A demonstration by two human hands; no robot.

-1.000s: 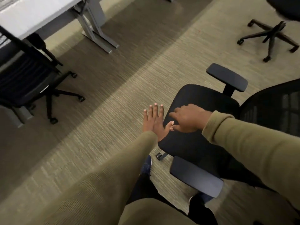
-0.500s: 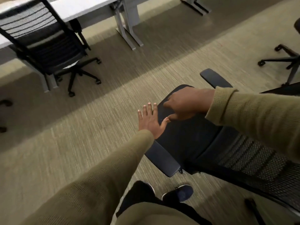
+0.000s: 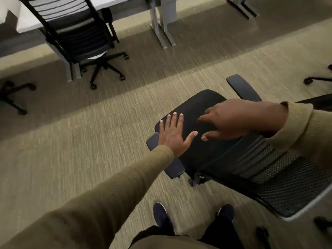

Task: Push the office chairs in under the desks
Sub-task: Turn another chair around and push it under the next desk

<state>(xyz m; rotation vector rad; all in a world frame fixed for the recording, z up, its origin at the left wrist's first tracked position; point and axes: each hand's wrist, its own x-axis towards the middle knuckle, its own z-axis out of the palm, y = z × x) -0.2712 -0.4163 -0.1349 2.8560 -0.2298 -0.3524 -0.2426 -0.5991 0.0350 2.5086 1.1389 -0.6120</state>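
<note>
A black office chair stands on the carpet in front of me, its seat [image 3: 201, 103] facing the desks and its mesh backrest [image 3: 280, 178] nearest me on the right. My left hand [image 3: 173, 134] is flat with fingers spread over the seat's left edge, just above the left armrest [image 3: 175, 168]. My right hand [image 3: 233, 119] hovers over the seat's middle, fingers loosely bent and pointing left, holding nothing. I cannot tell whether either hand touches the seat. The white desk [image 3: 27, 22] runs along the top left.
Another black chair [image 3: 75, 35] stands against the desk at the upper left. Grey desk legs [image 3: 162, 27] stand at top centre, more [image 3: 242, 8] at top right. Chair bases show at the left edge [image 3: 14, 95] and right edge [image 3: 318, 79]. My shoes [image 3: 161, 215] are below.
The chair has turned so its backrest now faces me and the seat points toward the desks. Both hands now sit over the seat; the left was beside it before.
</note>
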